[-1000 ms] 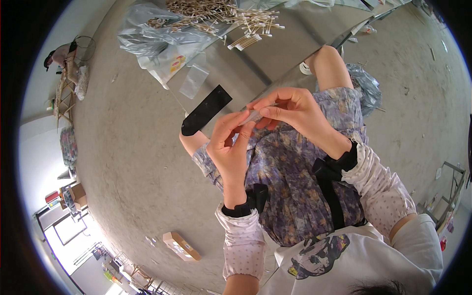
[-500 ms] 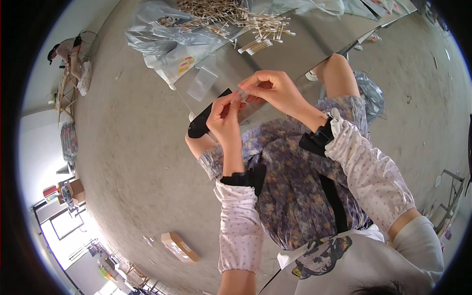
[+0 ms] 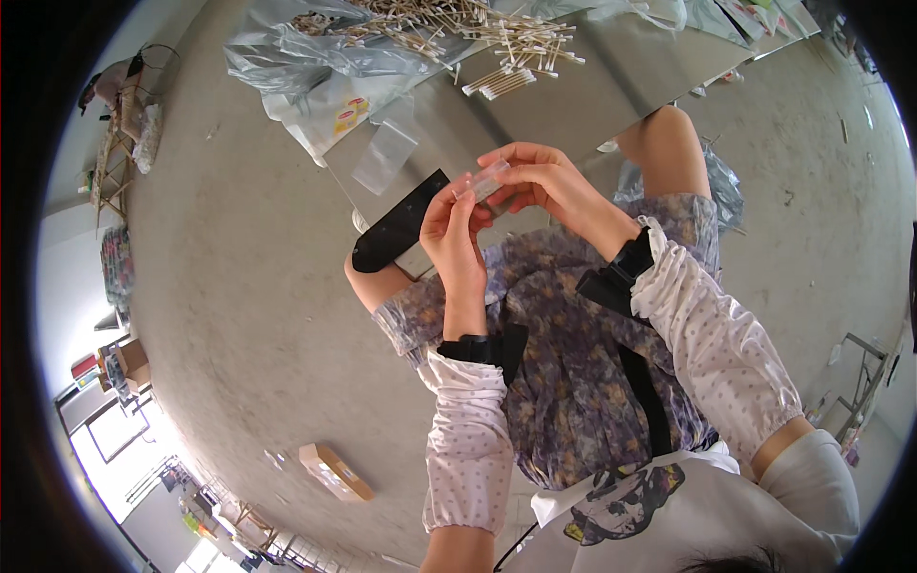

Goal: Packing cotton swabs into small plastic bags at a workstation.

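Just above the lap, the left hand and the right hand meet at the fingertips, each pinching one end of a small clear plastic piece. It lies directly between them, its long axis slanting from the left fingers up toward the right ones, away from the body; neither hand is nearer, since both are touching it. The film looks thin, glossy and slightly creased, and whether anything sits inside is too small to tell. Close by the left hand, on its outer side, a matte black strip with one rounded end slants past the edge of the desk. Beyond that strip, a flat clear bag lies on the desk's smooth, dull grey surface. Farther from the body, a small row of cotton swabs, pale slender sticks with soft white tips, lies roughly parallel just in front of a loose, tangled swab heap. To the left of the heap, crumpled grey translucent plastic rests over a white printed sheet. Below, on the scuffed floor, sits an oblong cardboard box.
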Demonstrator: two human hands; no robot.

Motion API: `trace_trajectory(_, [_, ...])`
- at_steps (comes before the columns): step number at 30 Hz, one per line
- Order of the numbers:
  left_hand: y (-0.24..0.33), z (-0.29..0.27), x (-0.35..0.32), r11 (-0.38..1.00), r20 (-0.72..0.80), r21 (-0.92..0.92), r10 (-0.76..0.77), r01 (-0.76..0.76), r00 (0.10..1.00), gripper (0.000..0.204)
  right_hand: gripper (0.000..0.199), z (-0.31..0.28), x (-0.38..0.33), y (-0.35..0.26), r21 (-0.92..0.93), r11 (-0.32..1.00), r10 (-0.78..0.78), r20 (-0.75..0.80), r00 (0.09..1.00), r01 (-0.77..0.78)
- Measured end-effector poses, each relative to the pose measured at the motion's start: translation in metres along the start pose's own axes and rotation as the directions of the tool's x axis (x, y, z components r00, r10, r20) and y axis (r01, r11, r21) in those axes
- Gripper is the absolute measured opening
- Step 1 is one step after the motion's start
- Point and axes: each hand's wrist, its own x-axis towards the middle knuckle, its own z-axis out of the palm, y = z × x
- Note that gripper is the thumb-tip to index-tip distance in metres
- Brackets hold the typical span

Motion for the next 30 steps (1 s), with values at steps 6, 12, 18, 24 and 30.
trace_trajectory(6, [-0.002,-0.003,0.000,0.999,0.019,-0.045,0.020,-0.019,1.000,0.032,0.029,0.006,-0.002,0.000,0.009,1.000,0.013,-0.048,0.999,-0.013])
trace_trajectory(12, [-0.011,-0.007,-0.001,0.994,0.020,0.083,0.071,-0.072,0.997,0.027,0.028,0.010,-0.004,0.007,-0.187,0.980,-0.074,-0.037,0.997,0.066])
trace_trajectory(18, [-0.003,0.003,-0.003,0.965,0.065,0.221,0.132,-0.143,0.989,0.025,0.026,0.008,-0.002,0.006,-0.358,0.918,-0.187,-0.012,0.982,0.171])
trace_trajectory(24, [-0.003,-0.001,-0.001,0.987,0.007,0.144,0.075,-0.075,0.997,0.021,0.024,0.015,-0.002,0.005,-0.381,0.918,-0.137,-0.048,0.989,0.108])
trace_trajectory(30, [-0.007,0.000,0.003,0.989,-0.013,0.140,0.051,-0.049,0.999,0.017,0.026,0.012,-0.002,0.000,-0.302,0.953,-0.063,-0.072,0.995,0.038])
